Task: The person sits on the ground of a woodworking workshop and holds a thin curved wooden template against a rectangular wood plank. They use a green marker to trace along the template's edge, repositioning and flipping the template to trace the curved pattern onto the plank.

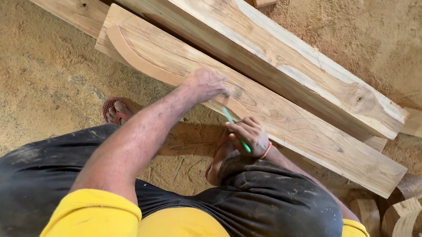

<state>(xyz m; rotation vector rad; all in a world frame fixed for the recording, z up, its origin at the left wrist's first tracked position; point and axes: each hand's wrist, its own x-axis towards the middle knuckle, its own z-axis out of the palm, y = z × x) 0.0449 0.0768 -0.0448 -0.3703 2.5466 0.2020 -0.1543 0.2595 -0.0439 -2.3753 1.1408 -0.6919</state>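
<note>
- The left hand [206, 83] is pressed palm-down, fingers curled, on a curved light-brown wooden template [145, 62]; nothing is gripped by it.
- The template is laid flat on a long pale wooden plank [290, 124], along the plank's near edge, with its rounded end toward the plank's left end.
- The right hand [248, 136] is closed around a slim green pencil [235, 130], whose tip is set at the near edge of the plank, just beside the left hand.
- Faint curved pencil lines are seen on the plank's face to the right of the hands.
- The plank is rested on a floor covered with sawdust [31, 71], slanting from upper left to lower right.
- A thick rough wooden beam [285, 54] is laid just behind the plank, parallel to it and touching it.
- The person is seen crouched in a yellow shirt [90, 219] and dark dusty trousers [273, 212], with a foot in a red sandal [115, 109] on the floor near the plank's left part.
- Several curved cut wooden pieces [402, 216] are stacked at the lower right, beyond the plank's right end.
</note>
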